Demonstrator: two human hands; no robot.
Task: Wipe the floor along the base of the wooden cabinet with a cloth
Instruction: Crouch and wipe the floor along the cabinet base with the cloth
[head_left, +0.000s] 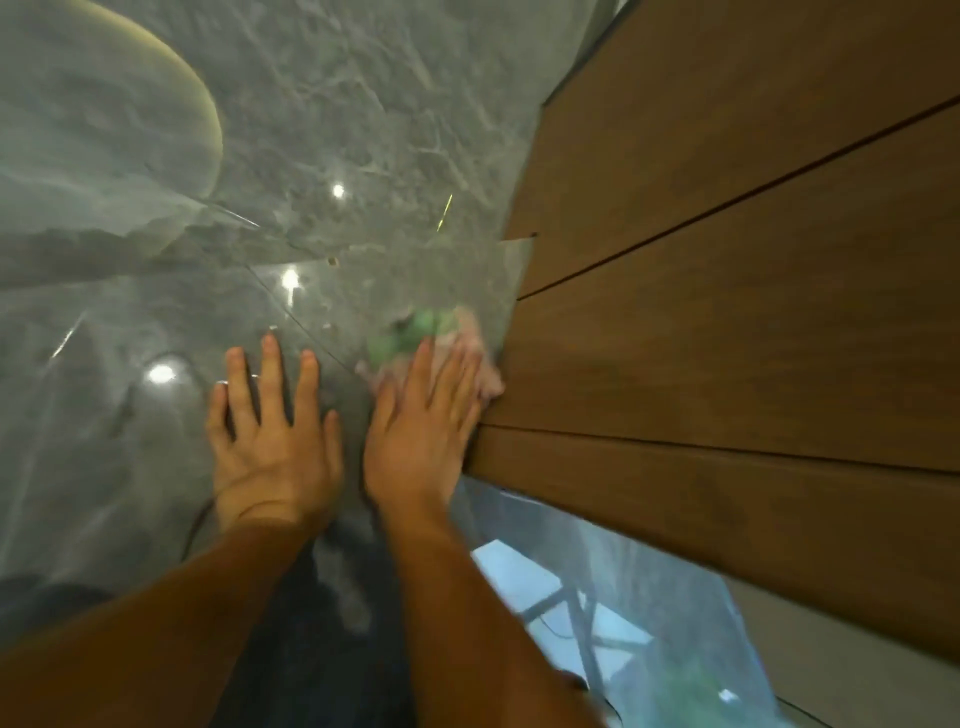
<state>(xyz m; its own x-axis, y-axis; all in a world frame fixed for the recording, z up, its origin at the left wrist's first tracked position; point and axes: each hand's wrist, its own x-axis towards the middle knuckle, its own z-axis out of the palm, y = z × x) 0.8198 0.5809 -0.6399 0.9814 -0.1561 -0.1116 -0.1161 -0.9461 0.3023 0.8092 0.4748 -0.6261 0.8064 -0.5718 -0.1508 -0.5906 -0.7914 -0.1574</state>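
cloth (415, 332) sits under your right hand (423, 421), pink and green, bunched on the glossy grey floor (322, 104) right where it meets the base of the wooden cabinet (727, 312). your right palm lies flat on top of it with the fingers stretched out, pressing down rather than gripping, and the cloth's far edge pokes out past your fingertips and touches the cabinet's bottom board. your left hand (270, 426) is spread flat on the bare floor just beside, empty, and looks to be propping you up. the cloth is blurred, so it reads as mid-stroke: you seem to be in the wiping itself, working the strip of floor tight against the wood. the next move calls for keeping steady downward pressure and sliding the cloth along the cabinet line without drifting away from it, toward the stretch further ahead. a few small specks (332, 261) lie on the tiles beyond the cloth, near a grout seam, and look worth reaching.
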